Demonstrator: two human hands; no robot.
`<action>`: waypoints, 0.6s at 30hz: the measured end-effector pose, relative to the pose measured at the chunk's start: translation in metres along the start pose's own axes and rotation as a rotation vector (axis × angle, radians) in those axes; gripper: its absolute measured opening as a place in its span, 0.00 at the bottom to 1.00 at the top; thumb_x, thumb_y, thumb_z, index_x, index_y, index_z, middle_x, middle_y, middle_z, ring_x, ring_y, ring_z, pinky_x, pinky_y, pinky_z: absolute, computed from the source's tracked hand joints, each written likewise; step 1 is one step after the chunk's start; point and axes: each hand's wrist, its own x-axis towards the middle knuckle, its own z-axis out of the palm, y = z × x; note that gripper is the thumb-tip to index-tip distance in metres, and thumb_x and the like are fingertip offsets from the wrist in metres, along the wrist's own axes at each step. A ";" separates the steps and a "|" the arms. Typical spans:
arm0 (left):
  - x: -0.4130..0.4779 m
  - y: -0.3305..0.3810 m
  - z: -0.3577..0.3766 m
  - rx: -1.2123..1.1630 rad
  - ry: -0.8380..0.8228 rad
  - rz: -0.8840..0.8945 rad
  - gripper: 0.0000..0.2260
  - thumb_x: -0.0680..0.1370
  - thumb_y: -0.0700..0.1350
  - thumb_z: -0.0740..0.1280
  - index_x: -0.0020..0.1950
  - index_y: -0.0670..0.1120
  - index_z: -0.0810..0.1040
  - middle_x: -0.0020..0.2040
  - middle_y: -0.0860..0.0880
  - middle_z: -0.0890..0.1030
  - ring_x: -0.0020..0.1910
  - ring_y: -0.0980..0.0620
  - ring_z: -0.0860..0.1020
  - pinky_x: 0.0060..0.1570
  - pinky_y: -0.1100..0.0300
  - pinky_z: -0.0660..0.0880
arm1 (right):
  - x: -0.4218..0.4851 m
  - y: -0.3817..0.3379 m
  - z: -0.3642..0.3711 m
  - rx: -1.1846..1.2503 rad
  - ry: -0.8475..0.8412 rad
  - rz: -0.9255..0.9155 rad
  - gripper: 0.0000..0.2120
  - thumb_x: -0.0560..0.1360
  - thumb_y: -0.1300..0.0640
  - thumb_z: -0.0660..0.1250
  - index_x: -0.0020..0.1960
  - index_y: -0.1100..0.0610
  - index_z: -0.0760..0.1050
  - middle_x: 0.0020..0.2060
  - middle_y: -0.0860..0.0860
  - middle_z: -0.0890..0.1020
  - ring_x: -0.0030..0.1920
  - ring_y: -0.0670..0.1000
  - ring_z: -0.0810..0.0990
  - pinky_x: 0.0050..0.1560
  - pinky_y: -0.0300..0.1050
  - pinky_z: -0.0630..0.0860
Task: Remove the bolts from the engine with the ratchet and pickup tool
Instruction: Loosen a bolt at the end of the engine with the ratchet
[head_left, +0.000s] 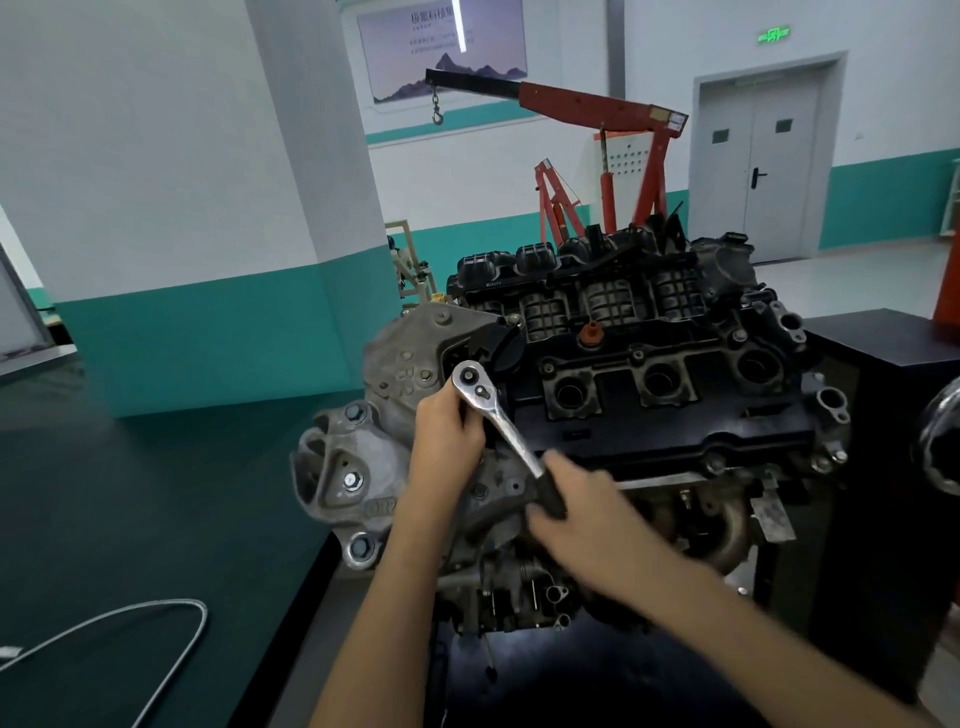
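So the ratchet (498, 415) sits on the engine's (649, 364) top left corner, right at the edge of the black valve cover. The left hand (449, 426) has its fingers curled round the neck just under the head. The right hand (576, 499) is a bit blurry, but its fingers are wrapped round the black grip at the low end. That's one ratchet with two hands on it, plus one flexible pickup tool (171, 623) lying looped on the green table (130, 493), well away to the left. The ratchet is shiny chrome with a round head, and it slants down to the right.
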 end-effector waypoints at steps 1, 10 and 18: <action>0.000 0.000 0.000 -0.016 -0.013 -0.002 0.05 0.76 0.33 0.63 0.41 0.39 0.77 0.37 0.44 0.81 0.39 0.48 0.80 0.40 0.55 0.75 | -0.007 -0.006 0.022 0.110 0.035 0.026 0.06 0.73 0.57 0.64 0.46 0.53 0.66 0.31 0.49 0.74 0.30 0.50 0.73 0.32 0.43 0.71; -0.002 0.006 -0.012 -0.172 -0.118 0.114 0.12 0.76 0.30 0.62 0.46 0.46 0.79 0.45 0.56 0.83 0.47 0.57 0.80 0.47 0.68 0.73 | 0.011 0.006 -0.020 -0.096 -0.139 -0.087 0.09 0.72 0.61 0.65 0.44 0.50 0.67 0.33 0.46 0.72 0.29 0.42 0.72 0.31 0.32 0.66; -0.002 0.005 -0.004 -0.060 -0.044 0.038 0.08 0.79 0.35 0.63 0.40 0.41 0.76 0.35 0.54 0.79 0.34 0.63 0.76 0.35 0.70 0.68 | 0.052 0.010 -0.089 -0.682 -0.043 -0.182 0.08 0.74 0.55 0.64 0.46 0.48 0.64 0.32 0.46 0.68 0.35 0.53 0.75 0.35 0.43 0.67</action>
